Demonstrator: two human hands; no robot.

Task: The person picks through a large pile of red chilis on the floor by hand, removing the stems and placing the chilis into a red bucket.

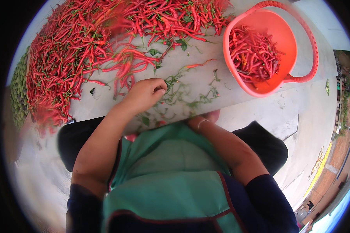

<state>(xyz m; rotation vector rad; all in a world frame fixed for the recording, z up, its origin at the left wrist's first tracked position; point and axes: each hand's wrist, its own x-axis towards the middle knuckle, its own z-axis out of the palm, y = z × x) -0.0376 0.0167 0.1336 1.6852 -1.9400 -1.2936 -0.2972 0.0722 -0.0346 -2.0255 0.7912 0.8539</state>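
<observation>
My left hand point(146, 94) is over the table with its fingers curled in toward the thumb. Green stems point(175, 79) lie right by its fingertips; whether it pinches one is hidden. Beyond it, a few red chili peppers point(125, 68) have strayed from a large heap of red chilies point(77, 50). My right hand point(196, 122) is low at the table's near edge, a band around its wrist. Its fingers are out of sight, beside a partly visible pinkish-red object point(212, 116). One thin orange-red chili point(199, 65) lies apart from the heap.
A pink-red basket point(243, 83) with a looped handle stands at the right, partly filled with red chilies point(256, 54). Loose leaves and stem bits point(198, 103) litter the table point(229, 101). A green, bumpy pile point(19, 87) sits at the far left. My green apron point(171, 190) covers my lap.
</observation>
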